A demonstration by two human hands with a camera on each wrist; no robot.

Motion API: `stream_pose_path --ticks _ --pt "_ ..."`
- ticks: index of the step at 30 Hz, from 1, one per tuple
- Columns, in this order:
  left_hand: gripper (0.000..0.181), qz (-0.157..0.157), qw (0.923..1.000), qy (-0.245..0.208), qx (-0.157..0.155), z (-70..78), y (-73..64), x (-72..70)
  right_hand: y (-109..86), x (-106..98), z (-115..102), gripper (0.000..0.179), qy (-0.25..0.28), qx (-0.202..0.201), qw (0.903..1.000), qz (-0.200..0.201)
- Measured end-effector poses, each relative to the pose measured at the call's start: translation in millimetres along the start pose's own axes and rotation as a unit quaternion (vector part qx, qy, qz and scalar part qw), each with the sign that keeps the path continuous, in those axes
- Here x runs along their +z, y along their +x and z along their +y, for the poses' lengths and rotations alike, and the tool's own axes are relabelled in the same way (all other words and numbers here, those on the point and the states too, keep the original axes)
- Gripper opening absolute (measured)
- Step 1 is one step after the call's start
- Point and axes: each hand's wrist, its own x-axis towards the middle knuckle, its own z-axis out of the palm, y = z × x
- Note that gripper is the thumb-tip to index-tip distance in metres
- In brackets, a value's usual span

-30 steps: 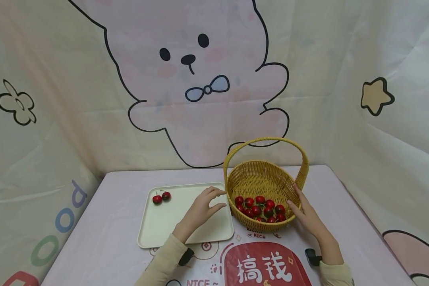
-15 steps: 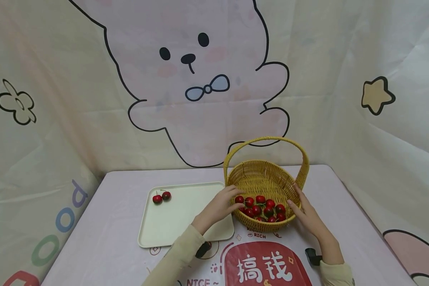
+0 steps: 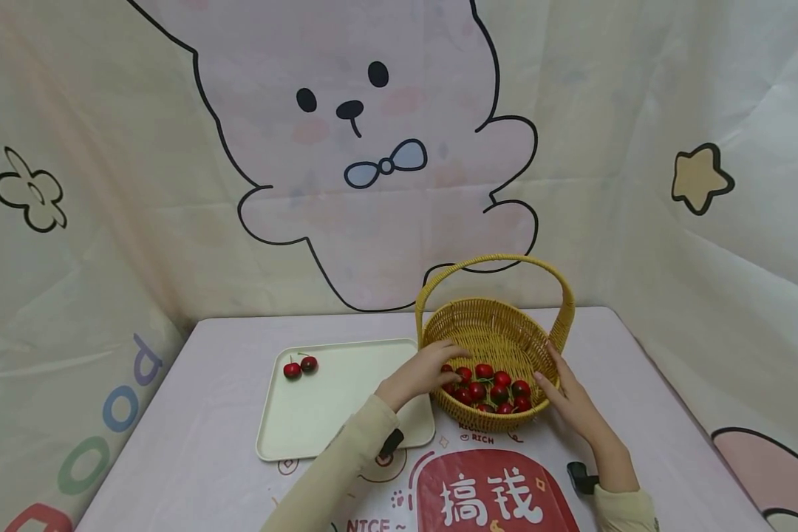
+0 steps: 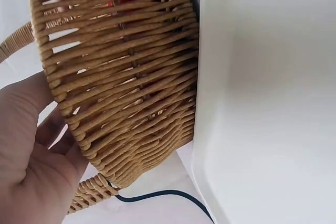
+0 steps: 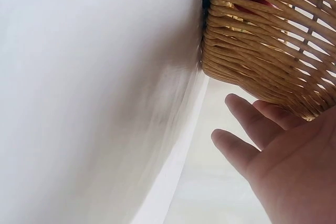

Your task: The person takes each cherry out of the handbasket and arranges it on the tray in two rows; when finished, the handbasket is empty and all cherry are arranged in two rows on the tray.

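Note:
A yellow woven basket (image 3: 488, 423) with a tall arched handle (image 3: 495, 258) stands on the table, with several red cherries (image 3: 499, 394) heaped in its near part. My left hand (image 3: 420, 375) reaches over the basket's left rim, thumb and fingers spread about the cherries at that side. In the left wrist view the basket wall hides its fingertips. My right hand (image 3: 577, 399) holds the right rim, thumb over the inner side and fingers outside. In the right wrist view, two fingers (image 5: 236, 150) stretch out below the wicker wall.
A cream tray (image 3: 346, 399) lies left of the basket, close against it, with two cherries (image 3: 301, 367) in its far left corner. The table (image 3: 199, 414) has a printed cover with a red patch (image 3: 495, 488) in front. A patterned cloth wall (image 3: 386, 222) rises behind.
My left hand has moved right, from above the tray's edge to over the basket rim and in among the cherries. The right hand and basket have stayed in place.

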Motion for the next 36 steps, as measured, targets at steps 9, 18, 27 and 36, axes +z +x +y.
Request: stream_pose_path --ticks 9,18,27,36 --pt "0.047 -0.07 0.9967 0.012 -0.04 -7.8 11.1 3.9 -0.1 -0.1 -0.6 0.073 0.0 0.005 1.0 -0.002" --pt "0.047 -0.093 0.9925 0.022 -0.077 -5.9 17.8 2.8 -0.3 -0.2 -3.0 0.073 0.002 0.004 1.0 -0.002" --pt "0.044 -0.087 0.9894 0.047 -0.106 -3.2 23.4 8.0 -0.1 0.0 -4.4 0.072 0.001 -0.003 1.0 -0.001" --pt "0.044 -0.084 0.9865 0.066 -0.125 -1.2 27.7 11.6 -0.4 0.7 -3.5 0.072 0.007 0.0 1.0 -0.001"
